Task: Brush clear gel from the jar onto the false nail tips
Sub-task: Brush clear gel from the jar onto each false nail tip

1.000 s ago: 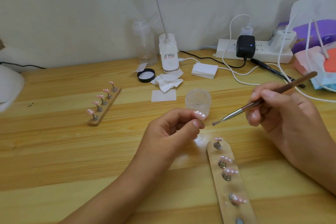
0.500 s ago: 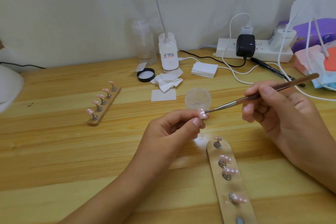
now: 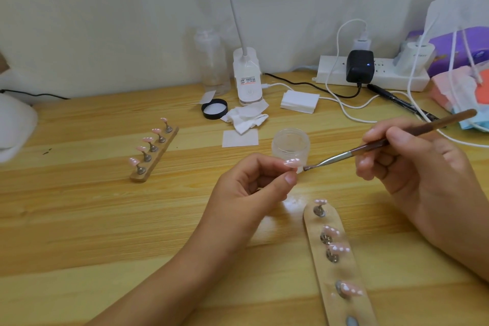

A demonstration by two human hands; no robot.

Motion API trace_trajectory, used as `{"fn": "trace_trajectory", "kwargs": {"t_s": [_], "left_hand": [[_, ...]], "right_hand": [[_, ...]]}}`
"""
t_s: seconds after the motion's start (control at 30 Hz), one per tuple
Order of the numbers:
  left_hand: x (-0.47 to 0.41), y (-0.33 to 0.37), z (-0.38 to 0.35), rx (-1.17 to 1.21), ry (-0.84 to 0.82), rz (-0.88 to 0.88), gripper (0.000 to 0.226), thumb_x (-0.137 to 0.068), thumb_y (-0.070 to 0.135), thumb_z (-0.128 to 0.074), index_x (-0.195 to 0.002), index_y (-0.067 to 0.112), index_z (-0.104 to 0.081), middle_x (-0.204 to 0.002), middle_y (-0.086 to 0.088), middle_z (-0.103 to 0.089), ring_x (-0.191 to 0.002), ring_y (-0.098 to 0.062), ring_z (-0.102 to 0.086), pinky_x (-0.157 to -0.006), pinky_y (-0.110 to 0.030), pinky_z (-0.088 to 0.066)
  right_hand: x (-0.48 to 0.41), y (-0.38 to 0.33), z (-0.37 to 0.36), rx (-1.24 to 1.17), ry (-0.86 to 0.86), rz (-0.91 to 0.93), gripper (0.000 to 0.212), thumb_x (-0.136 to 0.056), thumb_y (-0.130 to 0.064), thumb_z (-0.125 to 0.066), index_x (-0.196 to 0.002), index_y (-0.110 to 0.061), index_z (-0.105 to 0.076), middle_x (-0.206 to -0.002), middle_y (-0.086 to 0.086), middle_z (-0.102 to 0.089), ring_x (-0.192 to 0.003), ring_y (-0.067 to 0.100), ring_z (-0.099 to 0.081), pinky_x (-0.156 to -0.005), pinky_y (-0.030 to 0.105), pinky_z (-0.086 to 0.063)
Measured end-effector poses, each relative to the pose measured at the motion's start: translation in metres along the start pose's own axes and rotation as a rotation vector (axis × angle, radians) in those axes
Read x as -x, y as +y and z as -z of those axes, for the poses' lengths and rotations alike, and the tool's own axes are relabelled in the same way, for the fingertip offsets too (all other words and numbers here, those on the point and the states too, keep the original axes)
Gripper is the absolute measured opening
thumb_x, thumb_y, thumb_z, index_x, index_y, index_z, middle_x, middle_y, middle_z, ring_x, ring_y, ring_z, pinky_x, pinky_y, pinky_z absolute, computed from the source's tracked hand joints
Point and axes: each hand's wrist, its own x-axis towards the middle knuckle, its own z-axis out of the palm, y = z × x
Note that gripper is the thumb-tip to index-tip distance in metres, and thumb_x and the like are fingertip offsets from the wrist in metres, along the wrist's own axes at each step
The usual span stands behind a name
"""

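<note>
My left hand (image 3: 254, 188) pinches a small stand with a pink false nail tip (image 3: 291, 163) on top, held just in front of the clear gel jar (image 3: 290, 144). My right hand (image 3: 412, 167) grips a brown-handled brush (image 3: 370, 145) like a pen; its bristle end sits just right of the held tip, close to it or barely touching. A wooden holder strip (image 3: 315, 222) with several pink tips on metal stands lies at the lower right. A second wooden strip (image 3: 154, 160) with several pink tips lies at the left.
Behind the jar lie a black jar lid (image 3: 214, 108), crumpled wipes (image 3: 246, 118), a white paper square (image 3: 239, 137) and a pad stack (image 3: 300, 102). A lamp base (image 3: 247, 79), clear bottle (image 3: 211, 61), power strip (image 3: 370, 71) with cables and tissue packs (image 3: 460, 79) line the back.
The brush tip swept in to the held nail tip, touched it half a second ago, and now sits slightly lower and to its right. My left hand barely moved.
</note>
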Motion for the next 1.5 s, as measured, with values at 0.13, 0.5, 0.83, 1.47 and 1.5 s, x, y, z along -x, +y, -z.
{"fn": "trace_trajectory", "kwargs": {"t_s": [0.13, 0.5, 0.83, 1.47, 1.5], "left_hand": [[-0.0001, 0.0004, 0.0003, -0.014, -0.003, -0.001, 0.016, -0.072, 0.025, -0.071, -0.086, 0.017, -0.07, -0.084, 0.01, -0.073, -0.078, -0.001, -0.063, -0.069, -0.011, -0.048], [-0.0003, -0.0004, 0.0004, -0.034, 0.019, 0.013, 0.009, -0.074, 0.024, -0.074, -0.076, 0.032, -0.071, -0.084, 0.01, -0.072, -0.077, -0.001, -0.06, -0.069, -0.012, -0.048], [0.0009, 0.0023, -0.0003, -0.021, -0.022, -0.027, 0.006, -0.074, 0.023, -0.071, -0.076, 0.028, -0.068, -0.079, 0.013, -0.069, -0.068, 0.0, -0.056, -0.066, -0.012, -0.046], [0.0011, 0.0023, 0.0016, -0.064, -0.021, -0.023, 0.011, -0.079, 0.02, -0.067, -0.086, 0.026, -0.073, -0.078, 0.01, -0.067, -0.07, -0.002, -0.057, -0.069, -0.012, -0.047], [0.0012, 0.0022, 0.0015, -0.062, -0.021, -0.024, 0.011, -0.079, 0.02, -0.067, -0.085, 0.026, -0.073, -0.078, 0.01, -0.067, -0.069, -0.002, -0.057, -0.069, -0.012, -0.046]], "right_hand": [[-0.0016, 0.0002, -0.0002, 0.001, -0.007, 0.01, 0.028, -0.093, -0.016, -0.047, -0.085, -0.024, -0.073, -0.069, 0.003, -0.067, -0.067, 0.015, -0.064, -0.063, 0.02, -0.052], [-0.0007, 0.0014, -0.0022, 0.04, -0.036, 0.013, 0.026, -0.092, -0.016, -0.049, -0.086, -0.024, -0.074, -0.073, 0.004, -0.069, -0.071, 0.015, -0.066, -0.064, 0.021, -0.053], [-0.0011, 0.0011, -0.0019, 0.046, -0.005, 0.004, 0.022, -0.087, -0.024, -0.052, -0.087, -0.023, -0.073, -0.072, 0.005, -0.069, -0.071, 0.016, -0.066, -0.065, 0.022, -0.053], [-0.0066, 0.0068, 0.0052, 0.177, 0.134, -0.032, 0.03, -0.089, -0.015, -0.047, -0.09, -0.027, -0.074, -0.088, -0.002, -0.069, -0.087, 0.014, -0.066, -0.07, 0.021, -0.053], [-0.0067, 0.0068, 0.0055, 0.184, 0.133, -0.033, 0.03, -0.088, -0.014, -0.048, -0.089, -0.027, -0.075, -0.089, -0.003, -0.07, -0.088, 0.014, -0.066, -0.071, 0.021, -0.053]]}}
